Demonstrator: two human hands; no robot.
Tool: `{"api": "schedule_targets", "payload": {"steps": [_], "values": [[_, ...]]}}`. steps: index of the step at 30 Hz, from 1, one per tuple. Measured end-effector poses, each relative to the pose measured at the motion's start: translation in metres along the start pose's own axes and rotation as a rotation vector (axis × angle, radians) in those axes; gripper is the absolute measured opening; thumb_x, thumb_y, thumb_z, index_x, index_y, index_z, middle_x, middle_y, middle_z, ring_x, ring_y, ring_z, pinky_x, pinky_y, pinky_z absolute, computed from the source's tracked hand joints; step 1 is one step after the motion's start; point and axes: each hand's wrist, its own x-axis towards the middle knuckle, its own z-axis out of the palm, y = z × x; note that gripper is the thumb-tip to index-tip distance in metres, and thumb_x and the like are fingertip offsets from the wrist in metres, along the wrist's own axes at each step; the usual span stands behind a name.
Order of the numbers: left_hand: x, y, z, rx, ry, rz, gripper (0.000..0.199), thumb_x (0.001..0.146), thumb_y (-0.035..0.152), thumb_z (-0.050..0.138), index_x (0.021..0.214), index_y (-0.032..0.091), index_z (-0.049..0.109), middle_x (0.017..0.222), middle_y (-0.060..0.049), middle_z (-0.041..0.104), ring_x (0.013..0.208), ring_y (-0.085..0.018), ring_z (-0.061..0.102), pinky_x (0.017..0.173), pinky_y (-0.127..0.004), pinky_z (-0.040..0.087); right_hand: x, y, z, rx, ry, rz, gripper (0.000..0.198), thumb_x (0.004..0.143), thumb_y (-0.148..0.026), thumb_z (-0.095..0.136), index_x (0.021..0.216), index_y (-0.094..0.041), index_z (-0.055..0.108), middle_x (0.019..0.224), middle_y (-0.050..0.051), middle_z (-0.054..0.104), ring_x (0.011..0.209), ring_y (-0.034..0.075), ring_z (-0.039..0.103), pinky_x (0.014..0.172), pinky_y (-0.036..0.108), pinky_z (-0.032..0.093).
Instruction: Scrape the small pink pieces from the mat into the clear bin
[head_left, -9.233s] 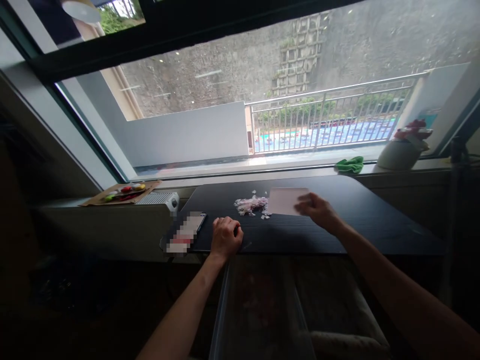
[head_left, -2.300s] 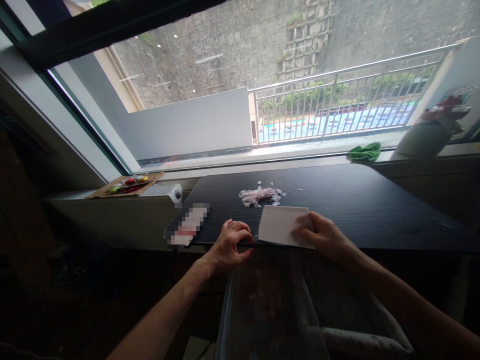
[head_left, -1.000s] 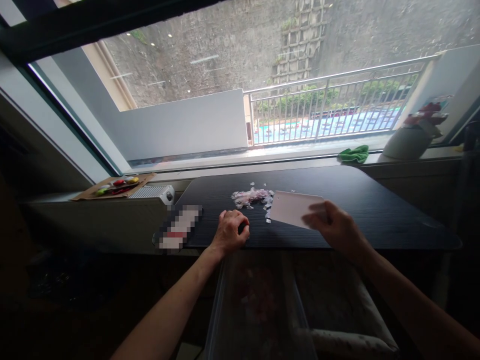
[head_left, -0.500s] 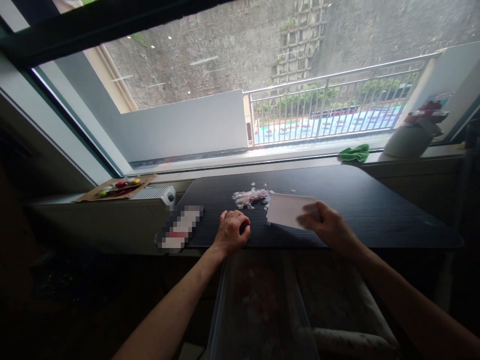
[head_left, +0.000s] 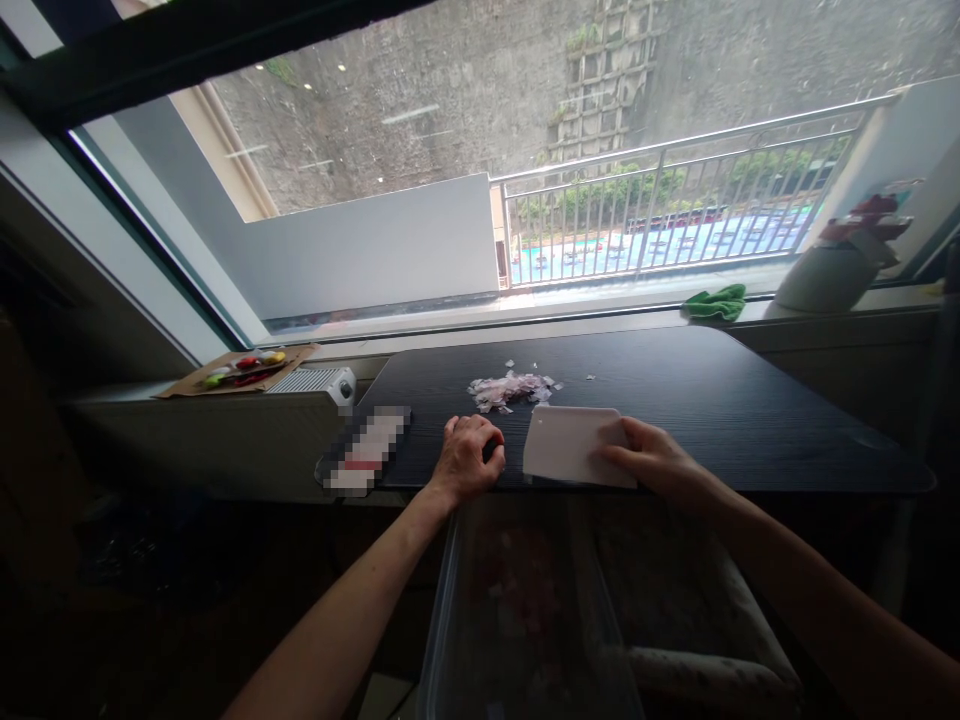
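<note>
My right hand [head_left: 652, 450] grips a thin, flat, pinkish-white card [head_left: 564, 445] by its right side, thumb in front. The card has a small hole near its upper left corner and stands over the front part of the dark table [head_left: 720, 410]. My left hand [head_left: 469, 452] rests on the table edge with its fingers curled in; a dark spot shows between thumb and fingers, and I cannot make out whether it is an object. Behind both hands lies a small pile of pale pink and white flakes [head_left: 514, 390], with a few loose bits around it.
Below the table edge stands a clear plastic bin [head_left: 442, 610] with pale scraps inside. A blurred-out phone-like item [head_left: 371, 450] lies at the table's left. A green cloth [head_left: 715, 303] and a white container [head_left: 829, 275] sit on the windowsill. Left, cardboard [head_left: 176, 385] holds colourful things.
My right hand has drawn the card toward me and slightly left, away from the flakes to the table's front edge. My left hand has stayed in place.
</note>
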Motion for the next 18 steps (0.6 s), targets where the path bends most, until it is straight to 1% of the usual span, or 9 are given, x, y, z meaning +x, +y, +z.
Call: {"api": "schedule_targets", "payload": {"steps": [3,5,7,9,13,14,16,18], "values": [[0.0,0.0,0.001,0.0,0.004,-0.005,0.007,0.077,0.022,0.054,0.079,0.022,0.06,0.089,-0.002,0.062,0.093,-0.02,0.057,0.105,-0.05,0.03,-0.004,0.001,0.002,0.018,-0.056,-0.004,0.026,0.063,-0.026,0.069,0.088,-0.019,0.065,0.084,0.004,0.073,0.074,0.021,0.068,0.066,0.032,0.056],[0.0,0.0,0.001,-0.003,0.007,-0.008,0.007,0.077,0.022,0.054,0.078,0.022,0.06,0.09,-0.002,0.062,0.094,-0.02,0.057,0.106,-0.05,0.029,-0.007,0.001,-0.001,-0.025,-0.077,-0.042,0.027,0.064,-0.028,0.069,0.089,-0.018,0.065,0.082,0.003,0.073,0.073,0.021,0.068,0.064,0.032,0.056],[0.0,0.0,0.001,-0.004,0.008,-0.009,0.007,0.077,0.022,0.054,0.078,0.022,0.061,0.09,-0.002,0.062,0.094,-0.02,0.058,0.106,-0.05,0.029,-0.01,0.0,-0.007,-0.085,-0.067,-0.104,0.026,0.065,-0.031,0.069,0.088,-0.019,0.064,0.08,0.003,0.072,0.072,0.021,0.068,0.062,0.031,0.055],[0.0,0.001,0.0,-0.002,0.006,-0.007,0.007,0.077,0.022,0.055,0.079,0.021,0.061,0.09,-0.003,0.062,0.094,-0.021,0.057,0.105,-0.05,0.03,-0.012,-0.004,-0.016,-0.15,-0.001,-0.174,0.024,0.067,-0.033,0.068,0.087,-0.02,0.063,0.079,0.003,0.072,0.072,0.021,0.068,0.062,0.031,0.055],[0.0,0.002,0.0,0.004,0.007,0.001,0.008,0.077,0.022,0.054,0.079,0.021,0.061,0.089,-0.003,0.062,0.093,-0.021,0.057,0.104,-0.05,0.031,-0.004,-0.015,-0.029,-0.351,0.289,-0.294,0.021,0.073,-0.032,0.064,0.091,-0.022,0.062,0.082,0.006,0.074,0.075,0.023,0.069,0.068,0.034,0.054],[0.0,0.002,0.0,0.004,0.008,0.003,0.008,0.077,0.022,0.054,0.079,0.021,0.061,0.089,-0.003,0.062,0.092,-0.021,0.057,0.104,-0.051,0.031,0.0,-0.017,-0.029,-0.393,0.331,-0.318,0.021,0.075,-0.031,0.062,0.093,-0.022,0.061,0.083,0.006,0.074,0.076,0.023,0.07,0.069,0.035,0.053],[0.0,0.002,0.0,0.002,0.01,0.006,0.008,0.077,0.022,0.054,0.08,0.021,0.061,0.089,-0.003,0.062,0.093,-0.021,0.057,0.104,-0.051,0.031,0.008,-0.02,-0.026,-0.44,0.331,-0.352,0.02,0.077,-0.029,0.06,0.096,-0.022,0.061,0.082,0.006,0.075,0.077,0.023,0.07,0.069,0.034,0.053],[0.0,0.001,-0.001,-0.001,0.012,0.006,0.008,0.077,0.022,0.054,0.08,0.021,0.061,0.089,-0.003,0.062,0.092,-0.021,0.056,0.104,-0.051,0.031,0.013,-0.02,-0.023,-0.466,0.275,-0.366,0.018,0.079,-0.028,0.057,0.096,-0.022,0.06,0.081,0.005,0.075,0.076,0.021,0.071,0.068,0.033,0.052]]}}
